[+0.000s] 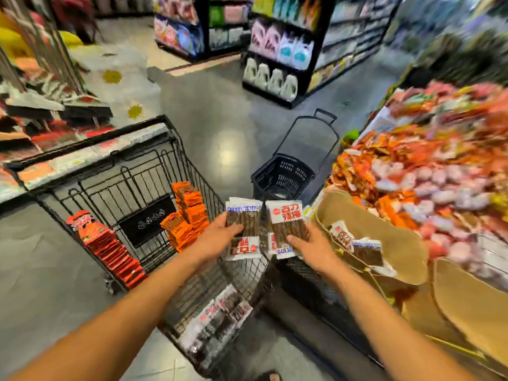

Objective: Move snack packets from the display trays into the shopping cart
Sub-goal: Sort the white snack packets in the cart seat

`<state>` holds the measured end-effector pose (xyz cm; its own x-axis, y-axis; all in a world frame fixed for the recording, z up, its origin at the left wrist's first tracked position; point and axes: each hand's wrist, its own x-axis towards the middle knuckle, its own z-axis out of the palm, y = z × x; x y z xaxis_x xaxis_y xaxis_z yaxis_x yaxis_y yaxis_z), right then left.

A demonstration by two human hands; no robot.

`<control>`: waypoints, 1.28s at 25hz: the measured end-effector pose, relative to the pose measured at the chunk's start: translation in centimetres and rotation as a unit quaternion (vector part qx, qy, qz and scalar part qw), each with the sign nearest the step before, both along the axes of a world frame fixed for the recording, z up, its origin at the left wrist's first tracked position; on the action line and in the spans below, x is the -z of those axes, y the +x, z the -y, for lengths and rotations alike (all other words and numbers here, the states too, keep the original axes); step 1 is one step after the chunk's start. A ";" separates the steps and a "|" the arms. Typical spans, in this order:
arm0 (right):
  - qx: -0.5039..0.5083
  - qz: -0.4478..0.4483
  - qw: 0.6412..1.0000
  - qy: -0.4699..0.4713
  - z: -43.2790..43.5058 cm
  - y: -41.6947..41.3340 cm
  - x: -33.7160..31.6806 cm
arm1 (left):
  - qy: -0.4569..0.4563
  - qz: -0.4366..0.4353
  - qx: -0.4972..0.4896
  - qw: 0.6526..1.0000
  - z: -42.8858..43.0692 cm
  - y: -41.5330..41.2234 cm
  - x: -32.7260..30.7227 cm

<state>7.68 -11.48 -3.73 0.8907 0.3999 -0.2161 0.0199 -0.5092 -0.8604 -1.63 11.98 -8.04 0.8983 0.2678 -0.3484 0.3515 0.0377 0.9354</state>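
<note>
1. Left hand [217,237] grips left packet [243,215], right hand [310,247] grips right packet [286,214], side by side.
2. Long axes run 12-to-6; left packet's flipped, red label at 6.
3. Both above shopping cart [132,171], at its 3 o'clock rim.

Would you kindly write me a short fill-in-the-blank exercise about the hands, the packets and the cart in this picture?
1. The left hand and right hand each hold white-wrapped snack packets above the black wire shopping ____.
2. Inside the cart, the stack of flat packets nearest the left hand is coloured ____.
3. The black plastic basket with a tall handle stands on the grey ____.

Missing words: cart; orange; floor.
</note>
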 end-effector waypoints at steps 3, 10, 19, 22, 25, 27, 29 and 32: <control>0.064 0.025 0.998 0.012 5.3 1.8 -4.8 | -0.009 0.059 0.090 0.994 4.3 5.7 -6.4; 0.166 0.085 0.978 -0.097 16.5 6.2 -6.9 | 0.117 0.108 0.201 0.967 15.3 16.6 -10.0; 0.124 -0.085 0.923 -0.354 18.0 9.9 -0.2 | 0.430 -0.045 0.361 0.827 22.3 23.6 -2.8; 0.097 -0.091 0.905 -0.404 17.8 10.8 1.9 | 0.461 -0.103 0.393 0.789 22.7 23.9 -0.8; 0.074 -0.098 0.899 -0.420 17.8 11.5 4.2 | 0.490 -0.151 0.391 0.764 22.9 23.9 -0.1; 0.069 -0.099 0.895 -0.429 17.8 11.6 4.8 | 0.501 -0.173 0.379 0.759 23.1 23.9 0.0; 0.096 -0.070 0.898 -0.424 17.5 11.3 3.6 | 0.509 -0.172 0.365 0.761 23.0 23.8 -0.2; 0.125 -0.018 0.903 -0.411 17.0 10.3 1.1 | 0.527 -0.105 0.363 0.761 22.2 23.1 -2.1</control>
<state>17.97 -28.50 -4.79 0.9178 -0.1205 -0.3782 -0.2038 -0.9608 -0.1883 21.46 -10.24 -5.90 0.8967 -0.0431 -0.4404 0.0674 -0.9703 0.2321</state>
